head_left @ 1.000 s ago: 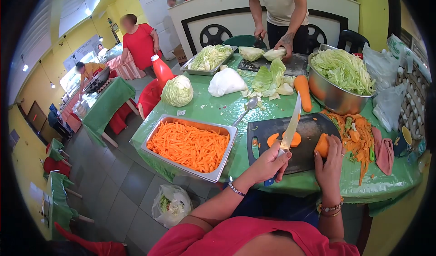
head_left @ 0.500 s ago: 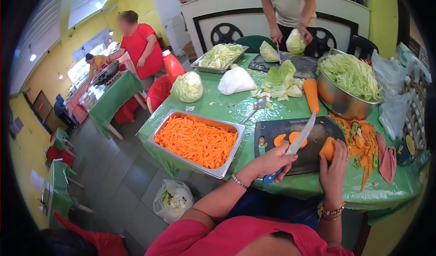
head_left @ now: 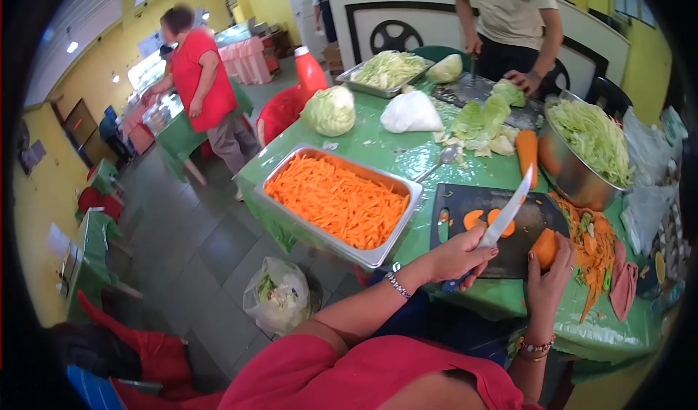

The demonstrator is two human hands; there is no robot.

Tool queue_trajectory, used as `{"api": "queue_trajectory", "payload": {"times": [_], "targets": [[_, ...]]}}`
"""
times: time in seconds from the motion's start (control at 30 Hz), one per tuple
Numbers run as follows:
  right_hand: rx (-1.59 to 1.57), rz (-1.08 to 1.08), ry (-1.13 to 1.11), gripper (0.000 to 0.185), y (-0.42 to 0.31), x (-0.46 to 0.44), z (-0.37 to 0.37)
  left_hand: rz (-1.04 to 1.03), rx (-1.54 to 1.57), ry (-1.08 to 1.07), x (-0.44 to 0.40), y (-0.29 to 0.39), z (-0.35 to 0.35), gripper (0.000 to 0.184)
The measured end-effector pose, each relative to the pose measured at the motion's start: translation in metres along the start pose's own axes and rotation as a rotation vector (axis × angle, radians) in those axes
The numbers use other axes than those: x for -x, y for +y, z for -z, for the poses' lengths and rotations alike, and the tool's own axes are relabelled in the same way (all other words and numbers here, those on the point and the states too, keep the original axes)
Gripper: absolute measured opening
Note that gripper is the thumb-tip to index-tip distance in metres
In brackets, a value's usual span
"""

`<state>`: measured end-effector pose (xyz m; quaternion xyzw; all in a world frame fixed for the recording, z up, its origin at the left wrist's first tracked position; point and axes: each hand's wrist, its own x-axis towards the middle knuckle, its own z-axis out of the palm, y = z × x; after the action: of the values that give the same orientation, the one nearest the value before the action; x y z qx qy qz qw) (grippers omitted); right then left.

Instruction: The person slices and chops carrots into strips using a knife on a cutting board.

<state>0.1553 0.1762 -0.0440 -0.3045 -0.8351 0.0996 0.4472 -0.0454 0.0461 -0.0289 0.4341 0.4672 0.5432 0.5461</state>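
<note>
My left hand [head_left: 465, 257] is closed around the blue handle of a kitchen knife [head_left: 509, 210], its blade pointing up and away over the board. With my right hand [head_left: 550, 268] I hold a thick piece of carrot [head_left: 544, 248] on the black cutting board [head_left: 465, 195]. Cut carrot slices [head_left: 496, 218] lie on the board, left of that piece and behind the blade. Beyond the board lies a whole peeled carrot [head_left: 526, 152]. To the left stands a metal pan [head_left: 349, 254] filled with carrot strips [head_left: 338, 203].
Carrot peelings [head_left: 589, 239] and a pink cloth [head_left: 623, 283] lie right. A pot [head_left: 574, 177] holds shredded cabbage. A spoon [head_left: 443, 155], white bag [head_left: 411, 113] and cabbage [head_left: 329, 110] sit behind the pan. Across the table, a co-worker's hand [head_left: 525, 81] rests on cabbage. A waste bag [head_left: 280, 294] stands below.
The view has swung left, so the table sits further right. My hands keep their grips. The co-worker's cabbage has been lowered to the board. The person in red now faces away more.
</note>
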Motion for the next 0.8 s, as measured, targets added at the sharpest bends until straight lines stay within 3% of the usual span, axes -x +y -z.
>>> {"api": "queue_trajectory", "payload": {"times": [0.1,0.33,0.43,0.5,0.57,0.6,0.8], "targets": [[0.042,-0.029,-0.038,0.060,-0.009,-0.003,0.003,0.009,-0.008,0.043,-0.001,-0.004,-0.003,0.023],[0.021,0.159,-0.153,0.059,0.018,-0.006,0.001,-0.025,-0.005,0.022,0.001,0.003,0.000,0.023],[0.050,0.086,-0.133,0.058,0.025,-0.002,0.000,-0.041,0.022,-0.006,0.001,0.005,0.001,0.022],[0.047,0.188,-0.124,0.059,0.035,-0.004,-0.002,-0.052,0.041,-0.017,-0.001,0.004,0.003,0.023],[0.084,0.241,-0.082,0.051,-0.003,-0.013,0.012,-0.009,0.027,-0.043,-0.005,0.001,0.005,0.025],[0.129,0.279,-0.020,0.055,-0.018,-0.016,0.017,-0.007,0.032,-0.032,-0.006,-0.001,0.006,0.025],[0.098,0.297,-0.030,0.056,-0.006,-0.015,0.015,-0.041,0.049,-0.035,-0.008,-0.003,0.004,0.024]]}}
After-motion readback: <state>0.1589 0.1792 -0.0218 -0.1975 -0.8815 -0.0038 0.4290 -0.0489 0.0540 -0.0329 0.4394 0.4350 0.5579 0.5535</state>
